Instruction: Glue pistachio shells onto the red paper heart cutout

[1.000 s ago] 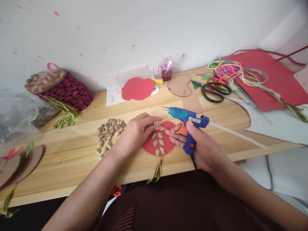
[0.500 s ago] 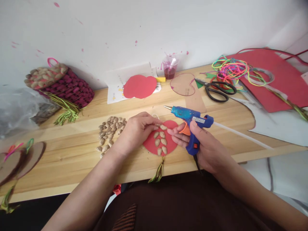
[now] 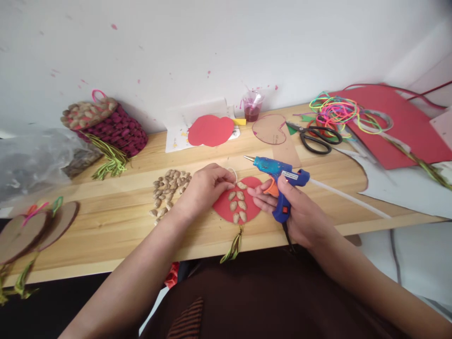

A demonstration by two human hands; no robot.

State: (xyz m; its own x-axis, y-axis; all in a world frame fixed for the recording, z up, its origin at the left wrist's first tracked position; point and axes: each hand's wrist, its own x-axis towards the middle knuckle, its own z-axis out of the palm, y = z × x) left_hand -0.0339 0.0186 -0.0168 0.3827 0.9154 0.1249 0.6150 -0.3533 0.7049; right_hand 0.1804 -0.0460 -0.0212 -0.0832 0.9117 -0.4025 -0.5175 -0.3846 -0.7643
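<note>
Since the earlier frames the view has shifted, so the whole bench sits further right in the picture, while both hands have stayed at the red disc (image 3: 236, 205); the left hand's fingertips have edged toward its upper rim. Nearest the person, a green-yellow tassel (image 3: 233, 248) hangs from the disc over the front edge of the wooden table (image 3: 106, 235). The disc lies flat at that edge and carries rows of shells (image 3: 238, 205). The left hand (image 3: 205, 188) is curled, fingers narrowed to a pinch at the pale cord loop at the top of the disc, apparently steadying it. The right hand (image 3: 300, 214) is closed around the grip of the blue glue gun (image 3: 280, 181), index finger on the orange trigger, nozzle pointing left and held clear above the disc; its free fingers touch the disc's right edge. A loose pile of shells (image 3: 168, 188) lies just left of the left hand, within reach. Further back lie a red cutout (image 3: 211, 131), a small cup (image 3: 252, 106), scissors (image 3: 315, 138) and coloured cords (image 3: 335, 109).
</note>
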